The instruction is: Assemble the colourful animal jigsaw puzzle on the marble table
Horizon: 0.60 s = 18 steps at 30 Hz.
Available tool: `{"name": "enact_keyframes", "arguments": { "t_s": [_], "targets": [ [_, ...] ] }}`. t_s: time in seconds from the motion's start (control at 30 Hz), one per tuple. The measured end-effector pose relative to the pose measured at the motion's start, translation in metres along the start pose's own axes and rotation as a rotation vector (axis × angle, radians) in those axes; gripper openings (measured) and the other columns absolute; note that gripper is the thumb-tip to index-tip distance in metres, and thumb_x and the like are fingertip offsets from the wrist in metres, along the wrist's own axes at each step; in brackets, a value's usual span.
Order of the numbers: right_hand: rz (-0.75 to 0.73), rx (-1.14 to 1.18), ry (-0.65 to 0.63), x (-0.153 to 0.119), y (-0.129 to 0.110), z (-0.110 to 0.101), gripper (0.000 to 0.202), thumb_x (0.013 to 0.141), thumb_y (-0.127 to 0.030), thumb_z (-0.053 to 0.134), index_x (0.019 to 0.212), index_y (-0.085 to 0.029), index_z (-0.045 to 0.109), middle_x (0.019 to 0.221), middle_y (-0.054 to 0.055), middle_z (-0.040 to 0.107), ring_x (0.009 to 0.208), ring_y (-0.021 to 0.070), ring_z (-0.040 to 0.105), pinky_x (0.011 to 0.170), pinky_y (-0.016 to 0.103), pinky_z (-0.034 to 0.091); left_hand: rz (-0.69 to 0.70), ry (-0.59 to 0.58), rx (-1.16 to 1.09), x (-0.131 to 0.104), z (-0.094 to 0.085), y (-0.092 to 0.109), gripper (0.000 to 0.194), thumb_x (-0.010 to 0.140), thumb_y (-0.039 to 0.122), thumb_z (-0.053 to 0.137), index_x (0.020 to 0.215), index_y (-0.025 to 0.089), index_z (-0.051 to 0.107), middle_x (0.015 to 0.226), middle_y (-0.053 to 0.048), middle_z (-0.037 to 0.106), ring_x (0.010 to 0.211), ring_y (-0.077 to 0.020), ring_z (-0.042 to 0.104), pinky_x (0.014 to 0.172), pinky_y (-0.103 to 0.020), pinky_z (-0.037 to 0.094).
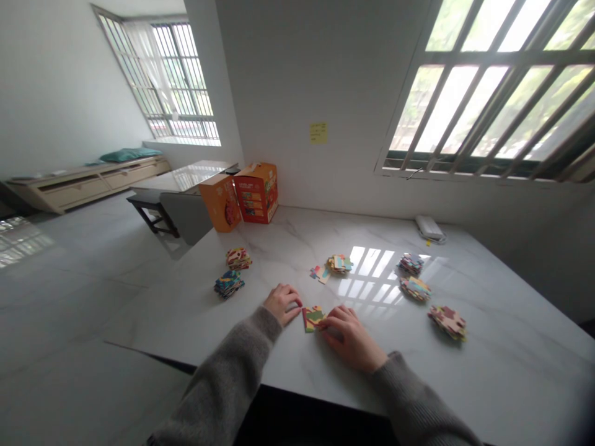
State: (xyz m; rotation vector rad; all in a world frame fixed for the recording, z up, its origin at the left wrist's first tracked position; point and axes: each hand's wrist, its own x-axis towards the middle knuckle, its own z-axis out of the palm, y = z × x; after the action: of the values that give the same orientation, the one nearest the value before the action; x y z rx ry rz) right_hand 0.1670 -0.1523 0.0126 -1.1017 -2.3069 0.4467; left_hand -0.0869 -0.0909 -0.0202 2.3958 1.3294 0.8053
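1. While the right hand [351, 339] is pinching the right edge of the flat red, yellow and green cardboard puzzle pieces [313, 316], uneven pressure could be bending a tab.
2. The left hand [282, 302] is curling loosely beside their left edge; I cannot tell whether it is gripping, and a slack brace could be letting them slide.
3. The glossy white, grey-veined tabletop [283, 248] is reflecting window light.
4. Orange cardboard boxes [220, 204] are standing near the plain white wall [279, 93].
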Motion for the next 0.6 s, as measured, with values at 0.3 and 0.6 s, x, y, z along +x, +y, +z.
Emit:
{"name": "enact_keyframes", "arguments": {
  "t_s": [0.3,0.6],
  "targets": [
    [0.093,0.03,0.221,0.003,0.023,0.0,0.025,0.09,-0.015,0.054,0.111,-0.024,0.064,0.1,0.008,0.068,0.099,0.0252,0.061,0.089,0.043,0.051,-0.024,-0.007,0.013,-0.004,-0.006,-0.005,0.005,0.081,0.025,0.069,0.081,0.021,0.073,0.095,-0.006,0.068,0.097,-0.0243,0.056,0.091,-0.04,0.043],
    [0.02,-0.049,0.076,0.002,0.008,0.004,0.023,0.091,-0.017,0.057,0.111,-0.026,0.063,0.114,0.008,0.067,0.105,0.0239,0.061,0.092,0.041,0.047,-0.038,-0.045,0.047,-0.005,-0.011,0.011,0.005,0.076,0.025,0.075,0.08,0.024,0.072,0.097,-0.005,0.066,0.099,-0.0263,0.055,0.09,-0.041,0.041]
  ]
}}
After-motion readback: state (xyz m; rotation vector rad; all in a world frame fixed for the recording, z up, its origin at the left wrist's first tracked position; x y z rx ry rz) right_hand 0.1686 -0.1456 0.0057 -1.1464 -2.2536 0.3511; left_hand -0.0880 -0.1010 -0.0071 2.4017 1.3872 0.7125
